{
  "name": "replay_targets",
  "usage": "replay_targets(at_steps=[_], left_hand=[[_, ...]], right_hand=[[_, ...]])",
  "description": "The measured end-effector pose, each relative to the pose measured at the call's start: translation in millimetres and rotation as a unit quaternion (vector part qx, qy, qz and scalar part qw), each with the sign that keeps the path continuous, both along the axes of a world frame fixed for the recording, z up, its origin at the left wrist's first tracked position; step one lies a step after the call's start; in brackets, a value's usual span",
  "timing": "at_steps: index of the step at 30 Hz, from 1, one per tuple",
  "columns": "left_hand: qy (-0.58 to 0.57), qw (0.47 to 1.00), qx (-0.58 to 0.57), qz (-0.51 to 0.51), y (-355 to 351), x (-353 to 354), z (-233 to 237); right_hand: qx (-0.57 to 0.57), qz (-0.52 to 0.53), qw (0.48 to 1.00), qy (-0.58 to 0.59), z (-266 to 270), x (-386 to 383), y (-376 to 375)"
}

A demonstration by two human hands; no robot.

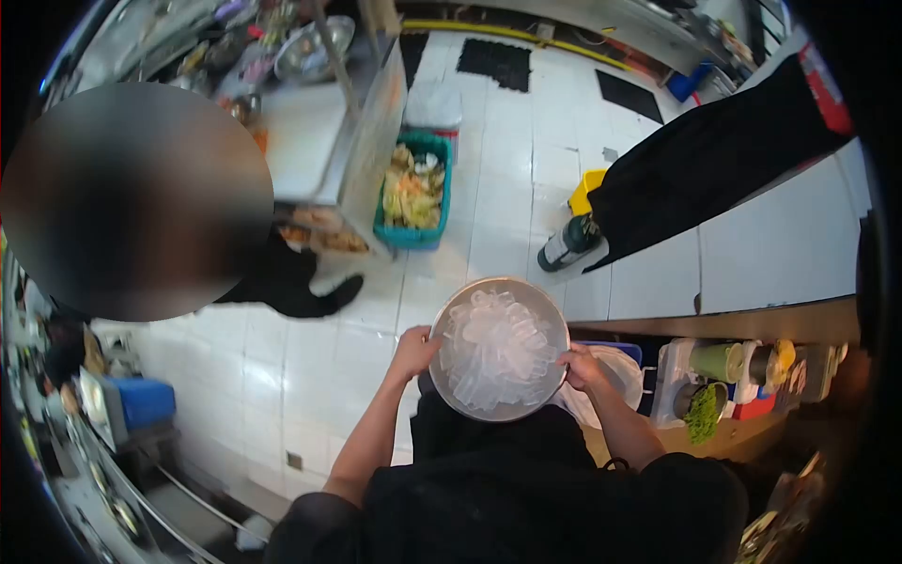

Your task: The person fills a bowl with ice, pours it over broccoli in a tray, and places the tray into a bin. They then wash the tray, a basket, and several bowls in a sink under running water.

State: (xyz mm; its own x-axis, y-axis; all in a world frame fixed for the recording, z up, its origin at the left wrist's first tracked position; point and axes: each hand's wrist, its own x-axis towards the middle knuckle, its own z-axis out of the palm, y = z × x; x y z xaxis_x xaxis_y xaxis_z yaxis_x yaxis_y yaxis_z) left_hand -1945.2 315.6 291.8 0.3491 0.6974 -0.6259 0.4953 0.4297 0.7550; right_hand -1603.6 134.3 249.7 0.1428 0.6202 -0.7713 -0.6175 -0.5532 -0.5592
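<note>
A round metal bowl is held up in front of my body, above the white floor tiles. Heaped inside it are translucent whitish pieces, some long and strip-like, others with rounded ends; their exact kind I cannot make out. My left hand grips the rim on the left side, thumb on the edge. On the opposite side, my right hand clasps the rim, with its thumb over the lip. Fingers of both hands are partly hidden under the bowl.
A teal crate of vegetable scraps stands ahead on the floor. At left, beside a steel worktable, is another person. A dark cylinder stands ahead right. Containers and a pot of greens lie along the right-hand shelf.
</note>
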Motion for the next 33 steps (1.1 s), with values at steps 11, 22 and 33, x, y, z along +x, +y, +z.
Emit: replay_targets(at_steps=[11,22,33], left_hand=[[-0.157,0.967,-0.078,0.187,163,40,63],[-0.207,0.916,-0.073,0.335,375,160,122],[-0.256,0.957,-0.099,0.098,633,483,128]], right_hand=[[0.120,0.045,0.946,-0.299,73,49,238],[0.231,0.036,0.963,-0.135,104,165,512],[0.191,-0.175,0.961,0.094,113,375,604]])
